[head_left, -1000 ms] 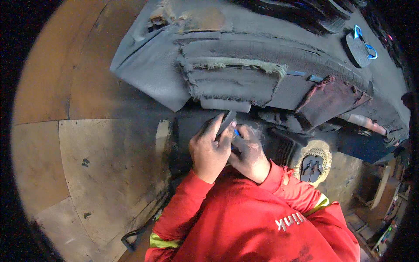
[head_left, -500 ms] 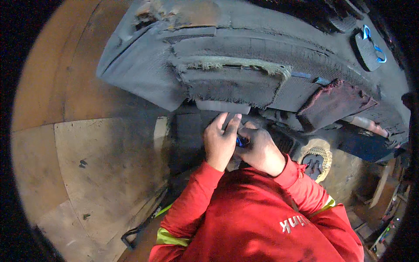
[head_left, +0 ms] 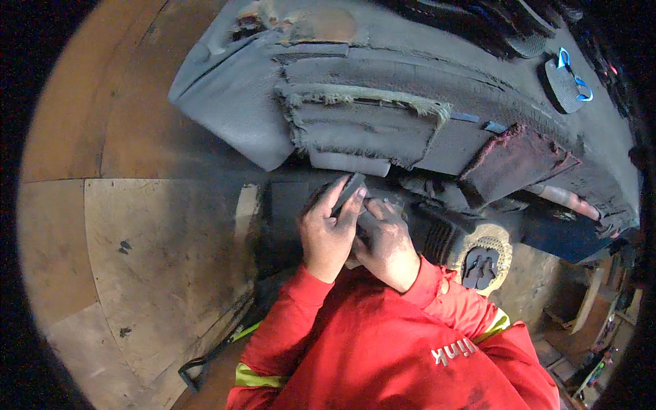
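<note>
Both hands are close together in front of the bench's lower edge. My left hand [head_left: 324,236] has its fingers closed on a dark flat piece [head_left: 351,190], whose edge sticks up past the fingertips. Right beside it, my right hand [head_left: 390,249] has bent fingers that meet the left fingertips. What lies inside the right hand is hidden, so whether it grips the same piece cannot be made out. Just beyond the fingers, a pale rounded bar [head_left: 348,163] runs under a frayed cloth flap [head_left: 369,128].
A dusty grey padded bench [head_left: 232,109] curves across the far side. On it lies a dark flip-flop [head_left: 564,85] with blue straps; a reddish cloth [head_left: 517,166] hangs to the right. A yellow perforated seat [head_left: 503,246] carries dark pieces. Wooden panels [head_left: 164,253] cover the left.
Both hands have turned and shifted slightly left. The blue bit between them is out of sight, and the dark piece's edge now shows above the left fingers. The view has shifted a little.
</note>
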The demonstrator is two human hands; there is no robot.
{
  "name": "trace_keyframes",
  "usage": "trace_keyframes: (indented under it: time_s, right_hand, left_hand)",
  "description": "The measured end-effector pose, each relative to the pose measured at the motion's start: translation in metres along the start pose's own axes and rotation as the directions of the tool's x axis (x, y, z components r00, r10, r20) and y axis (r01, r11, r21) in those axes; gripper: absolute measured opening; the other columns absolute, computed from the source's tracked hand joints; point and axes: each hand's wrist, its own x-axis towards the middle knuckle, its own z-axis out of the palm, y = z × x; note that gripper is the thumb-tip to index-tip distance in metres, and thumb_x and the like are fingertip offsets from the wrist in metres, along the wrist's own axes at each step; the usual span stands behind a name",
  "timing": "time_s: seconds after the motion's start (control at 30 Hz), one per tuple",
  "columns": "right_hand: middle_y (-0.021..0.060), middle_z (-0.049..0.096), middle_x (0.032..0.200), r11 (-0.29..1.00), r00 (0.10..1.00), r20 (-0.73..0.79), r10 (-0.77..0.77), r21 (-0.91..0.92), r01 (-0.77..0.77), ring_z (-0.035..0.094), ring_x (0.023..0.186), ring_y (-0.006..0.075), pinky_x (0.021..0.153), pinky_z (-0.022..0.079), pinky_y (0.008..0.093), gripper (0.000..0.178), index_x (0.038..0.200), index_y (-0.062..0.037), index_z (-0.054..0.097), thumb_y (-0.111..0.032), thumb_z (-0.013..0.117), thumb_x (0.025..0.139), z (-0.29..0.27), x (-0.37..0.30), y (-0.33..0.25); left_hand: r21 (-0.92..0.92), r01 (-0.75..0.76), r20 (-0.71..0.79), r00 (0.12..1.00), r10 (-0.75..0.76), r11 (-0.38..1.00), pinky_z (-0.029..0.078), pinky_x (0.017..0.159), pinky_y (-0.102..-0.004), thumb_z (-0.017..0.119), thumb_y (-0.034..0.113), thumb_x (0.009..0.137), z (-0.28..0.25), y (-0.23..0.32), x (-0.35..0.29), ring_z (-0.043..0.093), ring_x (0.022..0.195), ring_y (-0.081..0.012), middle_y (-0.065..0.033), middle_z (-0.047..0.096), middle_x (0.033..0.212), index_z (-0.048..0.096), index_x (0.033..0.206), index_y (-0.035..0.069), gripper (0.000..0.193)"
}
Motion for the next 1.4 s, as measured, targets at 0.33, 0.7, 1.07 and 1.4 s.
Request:
trace_keyframes:
  time_s: [0.33,0.7,1.07,1.4]
  right_hand:
    - [0.0247,0.063,0.109,0.972,0.947,0.229,0.225,-0.112,-0.204,0.063,0.097,0.0423,0.081,0.053,0.0469,0.040,0.108,0.0022,0.067,-0.012,0.070,0.071,-0.020,0.015,0.015]
    - [0.0120,0.060,0.107,0.840,0.874,-0.113,-0.473,-0.358,0.408,0.058,0.106,0.0304,0.088,0.053,0.0397,0.056,0.132,-0.0065,0.059,-0.012,0.058,0.076,-0.032,-0.011,-0.008]
    - [0.0112,0.063,0.123,-0.361,0.860,0.218,0.462,0.931,-0.042,0.062,0.112,0.0245,0.096,0.052,0.0431,0.026,0.126,-0.0069,0.054,-0.013,0.054,0.101,-0.001,-0.047,0.052]
    - [0.0142,0.060,0.127,-0.583,0.899,0.336,0.280,0.803,-0.119,0.061,0.114,0.0276,0.100,0.049,0.0445,0.036,0.128,-0.0006,0.052,-0.028,0.041,0.107,0.034,0.015,0.023]
  left_hand:
    - [0.038,0.225,0.089,0.970,-0.228,0.974,0.051,0.073,-0.0318,0.072,0.024,0.090,0.029,-0.007,0.012,0.068,0.078,-0.0223,-0.0189,0.071,0.086,0.068,0.101,-0.008,0.034]
    - [-0.760,0.197,0.267,0.964,0.020,0.620,0.045,0.102,-0.0362,0.065,0.029,0.098,-0.032,-0.011,-0.047,0.055,0.121,-0.0184,-0.0114,0.055,0.137,0.046,0.140,-0.004,0.056]
    - [-0.650,0.542,0.428,0.840,-0.333,0.533,0.052,0.096,-0.0410,0.061,0.005,0.094,-0.009,-0.023,-0.037,0.063,0.108,-0.0224,-0.0109,0.064,0.120,0.056,0.123,0.002,0.030]
    - [-0.292,0.342,0.164,0.938,-0.306,0.893,0.055,0.089,-0.0352,0.067,0.001,0.089,-0.046,0.057,-0.015,0.065,0.106,-0.0193,-0.0127,0.066,0.119,0.057,0.126,-0.005,0.039]
